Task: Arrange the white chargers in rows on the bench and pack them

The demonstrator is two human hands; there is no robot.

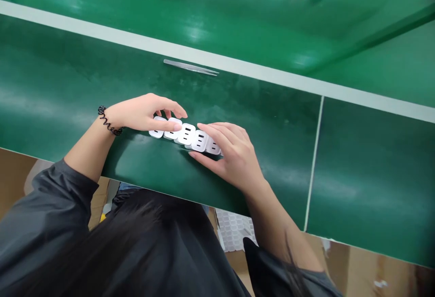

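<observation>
Several white USB chargers (186,133) stand in a slightly slanted row on the green tabletop, their port faces turned up. Over the left end of the row is my left hand (144,111). Its thumb lies across the tops of the chargers there, while its fingers stretch out apart on the far side. My right hand (234,152) is around the right end, thumb on the near side and index finger on the far side. The rightmost charger (213,146) is partly hidden under that hand.
Silver tweezers (190,67) lie beyond the chargers, near a pale strip (238,67) that runs along the back of the green table (272,120). A light seam (314,165) crosses the tabletop at right. Below the front edge, a whitish patterned sheet (235,230) and cardboard show.
</observation>
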